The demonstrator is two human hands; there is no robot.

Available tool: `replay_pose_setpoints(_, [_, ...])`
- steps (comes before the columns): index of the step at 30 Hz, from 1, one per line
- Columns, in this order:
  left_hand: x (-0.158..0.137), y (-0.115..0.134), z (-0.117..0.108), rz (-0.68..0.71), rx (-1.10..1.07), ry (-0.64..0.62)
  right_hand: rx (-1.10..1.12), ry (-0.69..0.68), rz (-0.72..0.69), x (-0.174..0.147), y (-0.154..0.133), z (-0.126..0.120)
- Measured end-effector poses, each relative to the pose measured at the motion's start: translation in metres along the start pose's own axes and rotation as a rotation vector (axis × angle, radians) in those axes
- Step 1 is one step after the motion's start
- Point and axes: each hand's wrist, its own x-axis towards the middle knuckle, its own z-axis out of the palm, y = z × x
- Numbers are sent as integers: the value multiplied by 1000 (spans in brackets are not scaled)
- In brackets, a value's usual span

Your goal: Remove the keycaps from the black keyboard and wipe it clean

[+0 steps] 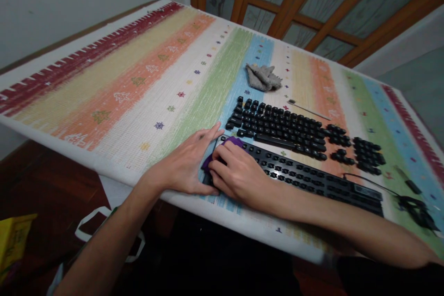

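A black keyboard base [312, 178], stripped of its keycaps, lies along the near side of the table. At its left end my right hand [237, 171] presses a purple cloth [233, 140] with bent fingers. My left hand [189, 162] braces the same end, its thumb and fingers spread around the keyboard's edge. Part of the cloth shows between the two hands; the corner beneath is hidden. Just beyond the base, the loose black keycaps [277, 122] are laid out in rows like a keyboard layout.
A crumpled grey cloth [263, 77] sits beyond the keycaps, near a thin stick-like tool [308, 110]. On the right are a coiled black cable [418, 210] and a dark-handled tool [411, 182]. The striped tablecloth [138, 101] covers the table; a yellow package [15, 243] is below, left.
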Motion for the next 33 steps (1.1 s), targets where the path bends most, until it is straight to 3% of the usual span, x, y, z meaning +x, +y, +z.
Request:
replay_pose_setpoints(8, [1,1,-1,-5,18,-11,35,-40,-99,1,7,-4])
replay_pose_setpoints(16, [-1,-1,0,-18,3,6,74,184,200,5,30,-50])
replay_pose_setpoints(20, [0,-1,-2,-8,-13,0,-20,231,236,-8,32,-63])
replay_pose_setpoints(23, [0,0,-2,-12,-10,-11,-33,242,198,-15,23,-54])
replay_pose_setpoints(26, [1,1,-3,-13,4,-24,-24,162,65,-19,12,-35])
replay_pose_setpoints(33, [1,1,-3,-9,14,-29,24,-86,55,-25,5,-17])
